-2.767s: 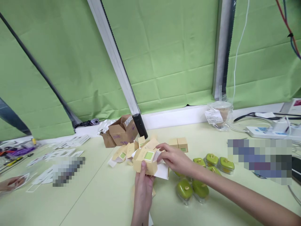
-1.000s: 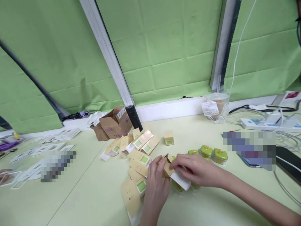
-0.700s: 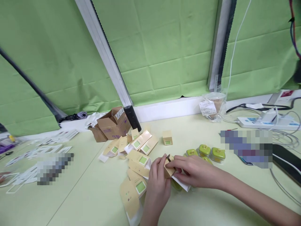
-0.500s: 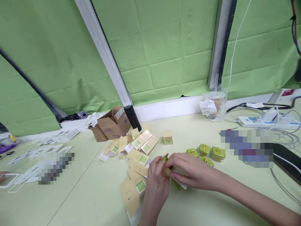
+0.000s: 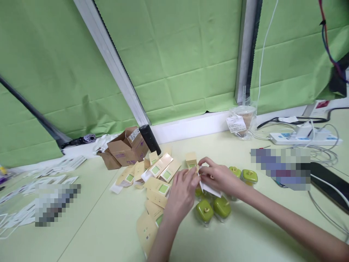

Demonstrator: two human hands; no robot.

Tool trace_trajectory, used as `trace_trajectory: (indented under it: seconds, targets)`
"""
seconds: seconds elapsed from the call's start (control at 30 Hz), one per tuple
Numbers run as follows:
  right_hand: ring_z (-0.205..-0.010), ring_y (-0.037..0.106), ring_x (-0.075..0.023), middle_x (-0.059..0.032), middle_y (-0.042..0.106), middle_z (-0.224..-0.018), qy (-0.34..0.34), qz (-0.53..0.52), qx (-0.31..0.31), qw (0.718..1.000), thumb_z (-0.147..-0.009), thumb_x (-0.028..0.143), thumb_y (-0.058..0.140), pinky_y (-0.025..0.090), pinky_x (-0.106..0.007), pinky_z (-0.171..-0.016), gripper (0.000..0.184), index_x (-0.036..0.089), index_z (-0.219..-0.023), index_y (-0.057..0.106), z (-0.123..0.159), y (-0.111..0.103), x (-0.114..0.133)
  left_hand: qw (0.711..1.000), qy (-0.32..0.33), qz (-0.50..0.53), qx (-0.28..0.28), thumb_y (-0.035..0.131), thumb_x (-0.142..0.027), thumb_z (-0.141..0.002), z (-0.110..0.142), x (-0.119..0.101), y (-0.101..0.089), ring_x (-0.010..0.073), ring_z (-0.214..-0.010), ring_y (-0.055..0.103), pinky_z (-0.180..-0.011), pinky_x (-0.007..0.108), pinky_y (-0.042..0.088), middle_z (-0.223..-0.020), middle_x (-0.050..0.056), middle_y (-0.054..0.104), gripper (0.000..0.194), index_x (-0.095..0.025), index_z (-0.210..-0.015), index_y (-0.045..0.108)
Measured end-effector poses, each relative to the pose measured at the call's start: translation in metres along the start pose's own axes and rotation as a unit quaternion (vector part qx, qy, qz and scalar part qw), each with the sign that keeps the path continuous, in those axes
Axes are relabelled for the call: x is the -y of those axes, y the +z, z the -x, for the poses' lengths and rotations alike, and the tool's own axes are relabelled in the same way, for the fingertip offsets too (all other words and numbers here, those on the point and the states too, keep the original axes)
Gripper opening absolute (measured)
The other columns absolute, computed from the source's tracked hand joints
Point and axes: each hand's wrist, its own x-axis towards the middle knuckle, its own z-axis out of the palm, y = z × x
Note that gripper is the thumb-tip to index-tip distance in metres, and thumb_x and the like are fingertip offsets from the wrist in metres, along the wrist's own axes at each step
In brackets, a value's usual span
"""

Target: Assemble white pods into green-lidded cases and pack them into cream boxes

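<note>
Between my two hands is a small tan carton, mostly covered by the fingers; its white inner flap (image 5: 211, 189) sticks out below my right hand. My left hand (image 5: 183, 190) is closed around the carton's left side. My right hand (image 5: 218, 177) grips its right side with bent fingers near the top. Just beyond stands another small tan box (image 5: 191, 158) with a green label. Below my hands sit clear containers with green lids (image 5: 204, 211), and several more are partly hidden behind my right hand. Flattened tan cartons (image 5: 158, 186) lie in a pile beside my left forearm.
A brown cardboard box (image 5: 128, 147) and a black cylinder (image 5: 149, 139) stand at the back. A bagged cup (image 5: 242, 122) is at the back right, near a power strip (image 5: 302, 138) and cables. White frames (image 5: 49, 189) lie at the left, and a dark flat object (image 5: 327, 185) at the right.
The carton and both hands have moved away from me toward the standing box, uncovering two green-lidded containers. Earlier, two boxes stood beyond; one shows now. The view has shifted.
</note>
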Motion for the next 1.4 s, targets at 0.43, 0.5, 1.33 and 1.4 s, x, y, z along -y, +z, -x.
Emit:
trace_trajectory:
  seconds: [0.43,0.5,1.33,1.4]
  targets:
    - [-0.077,0.066,-0.0173,-0.0018,0.064,-0.081,0.090,-0.095,-0.081,0.988,-0.095,0.036,0.029,0.055,-0.035,-0.069,0.020,0.024,-0.085,0.041,-0.018,-0.003,-0.058,0.966,-0.223,0.098,0.084,0.060,-0.014,-0.069,-0.019,0.048,-0.019,0.0326,-0.103,0.056,-0.088,0.048,0.041,-0.113,0.012,0.058,0.049,-0.021,-0.114,0.041]
    - [-0.078,0.064,-0.0184,-0.0012,0.064,-0.081,0.081,-0.046,-0.073,0.993,-0.092,0.035,0.036,0.052,-0.040,-0.078,0.015,0.024,-0.086,0.043,-0.016,-0.002,-0.061,0.948,-0.281,0.141,0.043,0.062,-0.021,-0.071,-0.011,0.053,-0.019,0.0309,-0.097,0.061,-0.084,0.047,0.045,-0.114,0.013,0.056,0.055,-0.021,-0.119,0.035]
    - [-0.128,0.044,-0.0287,-0.0165,0.064,-0.119,-0.474,0.349,-0.101,0.802,-0.091,0.006,0.043,0.053,-0.041,-0.096,0.030,0.005,-0.119,0.056,0.007,-0.007,0.002,0.438,-0.478,0.706,-0.285,0.067,-0.023,-0.080,-0.011,-0.044,0.004,0.0166,-0.087,0.066,-0.069,0.027,0.057,-0.112,0.008,0.064,0.023,-0.019,-0.099,0.055]
    - [-0.125,0.048,-0.0268,-0.0152,0.064,-0.120,-0.474,0.365,-0.102,0.795,-0.093,0.007,0.042,0.054,-0.040,-0.095,0.031,0.006,-0.120,0.056,0.009,-0.008,0.002,0.426,-0.480,0.710,-0.291,0.066,-0.020,-0.081,-0.012,-0.046,0.003,0.0167,-0.087,0.066,-0.068,0.027,0.057,-0.112,0.008,0.065,0.026,-0.020,-0.104,0.056]
